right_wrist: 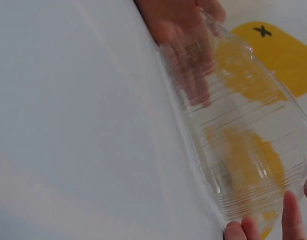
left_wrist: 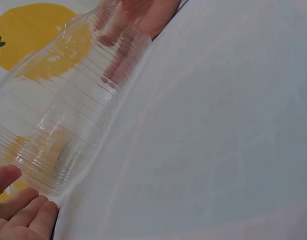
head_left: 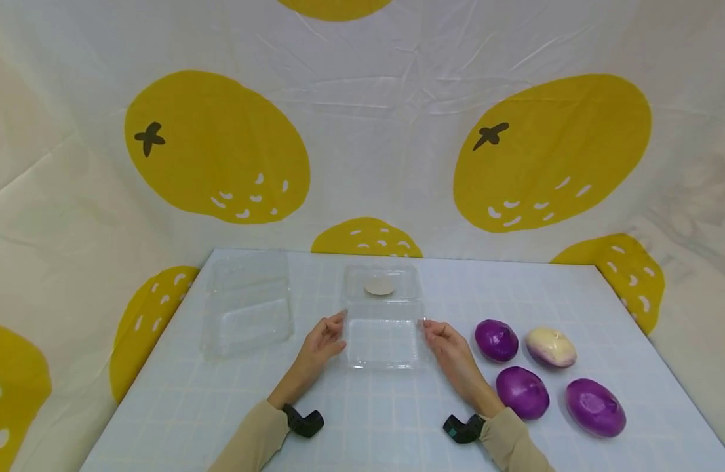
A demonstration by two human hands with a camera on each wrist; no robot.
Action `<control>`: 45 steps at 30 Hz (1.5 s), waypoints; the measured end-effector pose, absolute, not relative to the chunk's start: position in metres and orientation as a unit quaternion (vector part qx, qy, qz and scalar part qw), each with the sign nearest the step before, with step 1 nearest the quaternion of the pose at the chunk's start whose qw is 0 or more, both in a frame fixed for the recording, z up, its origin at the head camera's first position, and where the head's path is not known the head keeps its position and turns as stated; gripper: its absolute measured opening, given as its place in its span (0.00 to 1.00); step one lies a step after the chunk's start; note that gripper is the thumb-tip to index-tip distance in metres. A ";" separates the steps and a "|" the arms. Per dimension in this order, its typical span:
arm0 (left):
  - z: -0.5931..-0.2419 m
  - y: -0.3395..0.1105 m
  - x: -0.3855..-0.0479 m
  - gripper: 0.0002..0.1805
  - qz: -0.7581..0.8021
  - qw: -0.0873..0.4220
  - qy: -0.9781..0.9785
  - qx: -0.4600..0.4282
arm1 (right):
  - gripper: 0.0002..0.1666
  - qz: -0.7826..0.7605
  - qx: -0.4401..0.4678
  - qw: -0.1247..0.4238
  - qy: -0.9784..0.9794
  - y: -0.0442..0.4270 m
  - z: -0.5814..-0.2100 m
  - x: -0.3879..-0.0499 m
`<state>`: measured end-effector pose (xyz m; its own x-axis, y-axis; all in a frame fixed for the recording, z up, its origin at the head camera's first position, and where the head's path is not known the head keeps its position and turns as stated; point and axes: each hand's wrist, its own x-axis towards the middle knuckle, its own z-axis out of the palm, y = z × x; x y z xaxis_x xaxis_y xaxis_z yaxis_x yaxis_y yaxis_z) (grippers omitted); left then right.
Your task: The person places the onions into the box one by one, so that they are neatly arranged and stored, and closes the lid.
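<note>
A clear plastic clamshell container (head_left: pixel 383 344), with a pale oval patch (head_left: pixel 379 286) near its far end, stands between the two hands. At its left side is the left hand (head_left: pixel 320 342), a fingertip at the edge and the thumb apart from that finger. My right hand (head_left: pixel 451 351) touches the opposite edge with its fingertips. Through the ribbed plastic wall, the left wrist view shows straight right-hand fingers (left_wrist: pixel 121 60). The right wrist view likewise shows straight left-hand fingers (right_wrist: pixel 191 75) against the side. Exact thumb contact is hard to make out.
A second, larger clear plastic container (head_left: pixel 247 305) lies at the back left. On the right are a purple-skinned onion (head_left: pixel 496 340), a cream-and-purple one (head_left: pixel 551 347), and further purple ones (head_left: pixel 523 393) nearer the front. A fruit-patterned cloth (head_left: pixel 380 164) hangs behind the white table (head_left: pixel 380 436).
</note>
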<state>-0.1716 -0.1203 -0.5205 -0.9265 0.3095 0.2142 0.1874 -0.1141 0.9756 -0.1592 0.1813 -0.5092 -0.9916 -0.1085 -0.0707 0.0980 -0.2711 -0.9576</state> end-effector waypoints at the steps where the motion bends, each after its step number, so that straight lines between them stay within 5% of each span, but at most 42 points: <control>1: -0.520 -0.120 -0.171 0.13 0.721 0.042 0.666 0.187 | 0.03 -0.794 -0.002 0.061 0.605 0.181 -0.509 -0.159; 15: -0.519 -0.124 -0.167 0.07 0.688 0.035 0.695 0.206 | 0.16 -0.785 0.001 0.037 0.618 0.177 -0.511 -0.151; 32: -0.522 -0.123 -0.168 0.05 0.672 0.000 0.706 0.225 | 0.17 -0.762 -0.033 -0.003 0.647 0.176 -0.511 -0.151; 40: -0.500 -0.119 -0.161 0.20 0.614 -0.115 0.743 0.241 | 0.16 -0.754 -0.028 -0.015 0.656 0.174 -0.512 -0.150; 45: -0.498 -0.120 -0.160 0.38 0.551 -0.127 0.770 0.295 | 0.16 -0.752 -0.019 -0.010 0.658 0.175 -0.513 -0.150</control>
